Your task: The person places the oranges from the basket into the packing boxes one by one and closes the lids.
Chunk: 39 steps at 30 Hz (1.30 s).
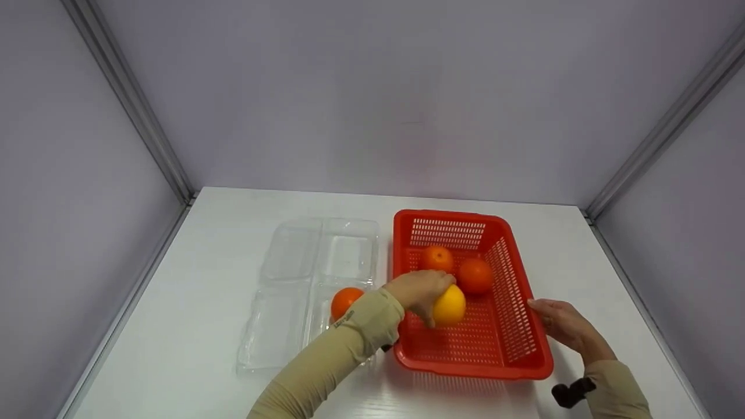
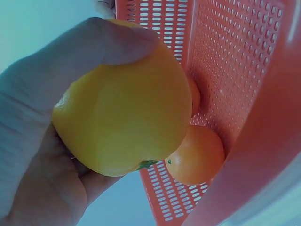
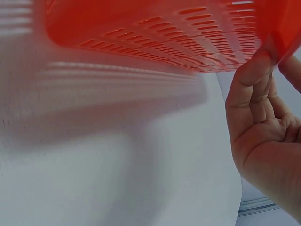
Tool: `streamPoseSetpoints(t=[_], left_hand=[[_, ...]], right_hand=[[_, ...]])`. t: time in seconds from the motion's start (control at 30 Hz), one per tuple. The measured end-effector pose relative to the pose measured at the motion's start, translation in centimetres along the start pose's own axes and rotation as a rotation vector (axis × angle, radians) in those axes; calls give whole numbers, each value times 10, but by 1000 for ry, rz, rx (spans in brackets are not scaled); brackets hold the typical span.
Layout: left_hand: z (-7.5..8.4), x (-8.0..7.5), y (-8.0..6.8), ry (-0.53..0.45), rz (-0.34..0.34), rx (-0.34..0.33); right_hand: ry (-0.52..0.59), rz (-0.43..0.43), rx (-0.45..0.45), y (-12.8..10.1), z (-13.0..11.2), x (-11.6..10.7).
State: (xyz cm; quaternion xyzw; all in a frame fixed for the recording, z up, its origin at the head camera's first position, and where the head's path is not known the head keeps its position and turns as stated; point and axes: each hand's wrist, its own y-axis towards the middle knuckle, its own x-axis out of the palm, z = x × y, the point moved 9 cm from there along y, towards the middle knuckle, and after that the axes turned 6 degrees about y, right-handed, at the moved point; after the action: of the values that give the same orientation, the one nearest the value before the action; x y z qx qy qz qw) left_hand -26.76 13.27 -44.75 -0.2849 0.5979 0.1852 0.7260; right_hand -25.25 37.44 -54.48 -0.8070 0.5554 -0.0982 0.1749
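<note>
My left hand [image 1: 420,289] grips a yellow orange [image 1: 449,305] over the red plastic basket [image 1: 474,370]. In the left wrist view the thumb lies across this yellow orange [image 2: 127,113], and a green stem end shows on it. Two redder oranges, one at the back [image 1: 436,258] and one on the right [image 1: 475,276], sit in the basket. My right hand [image 1: 561,326] pinches the basket's right rim. The right wrist view shows the slotted basket wall [image 3: 188,33] raised off the table, above its shadow.
To the left of the basket lies a clear plastic tray [image 1: 312,285] divided into several compartments. Another orange [image 1: 346,302] is in its near right compartment, partly hidden by the left sleeve [image 1: 337,355]. The white table [image 1: 174,326] is bounded by pale panels at the back and sides.
</note>
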Motion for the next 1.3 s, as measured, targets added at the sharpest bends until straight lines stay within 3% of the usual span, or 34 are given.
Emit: streamPoseSetpoints(t=[0.57, 0.8, 1.03, 1.3], left_hand=[[-4, 4, -2, -28, -18, -9], [-7, 2, -8, -71, -9, -16], [-8, -1, -15, -48, 1, -1], [-14, 2, -20, -77, -28, -30]], right_hand=[[1, 17, 10, 1, 5, -2], [4, 24, 10, 1, 5, -3], [8, 37, 15, 0, 3, -3], [62, -8, -8, 0, 0, 2]])
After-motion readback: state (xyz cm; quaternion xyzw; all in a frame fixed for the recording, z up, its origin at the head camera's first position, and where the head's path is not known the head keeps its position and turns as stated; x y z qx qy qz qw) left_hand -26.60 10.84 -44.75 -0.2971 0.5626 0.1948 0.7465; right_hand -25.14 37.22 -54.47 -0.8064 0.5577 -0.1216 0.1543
